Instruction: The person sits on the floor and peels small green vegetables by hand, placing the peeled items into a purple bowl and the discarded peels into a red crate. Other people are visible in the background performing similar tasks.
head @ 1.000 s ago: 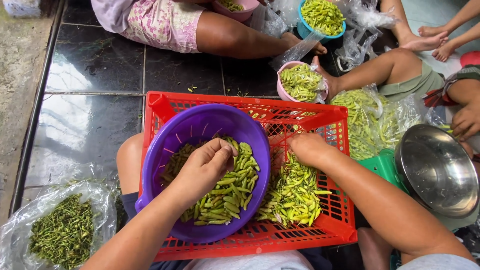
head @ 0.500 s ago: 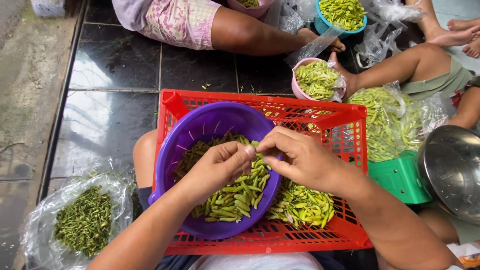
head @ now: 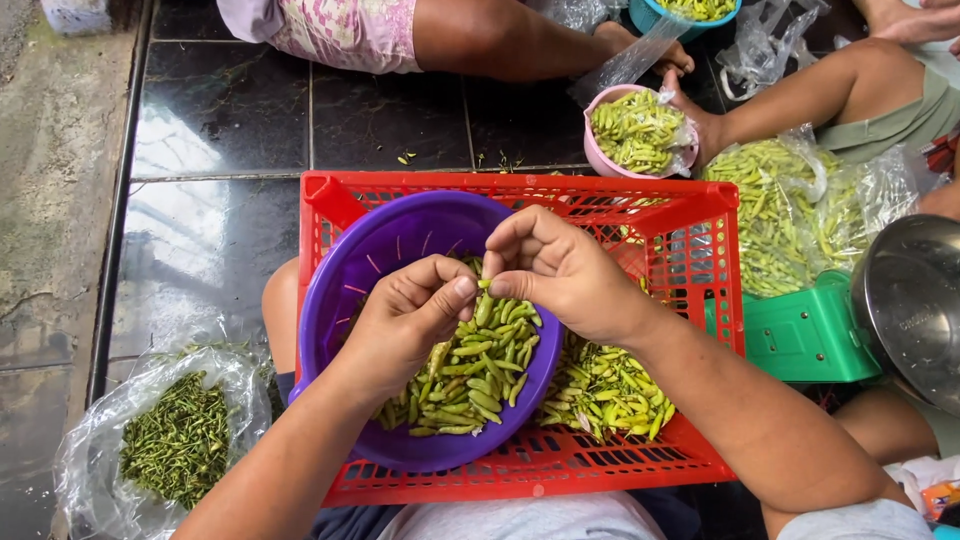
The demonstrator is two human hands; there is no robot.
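A purple bowl of green chili peppers rests in a red plastic crate on my lap. Both hands meet above the bowl. My left hand and my right hand pinch the same small green chili between their fingertips, one at each end. More green chilies lie loose in the crate to the right of the bowl.
A clear bag of green stems lies on the dark tiles at lower left. A pink bowl of chilies, a large bag of chilies, a green scale with a steel pan and other people's legs are nearby.
My left hand rose out of the pile in the bowl and my right hand came over from the crate's loose chilies; the two now meet on one chili above the bowl.
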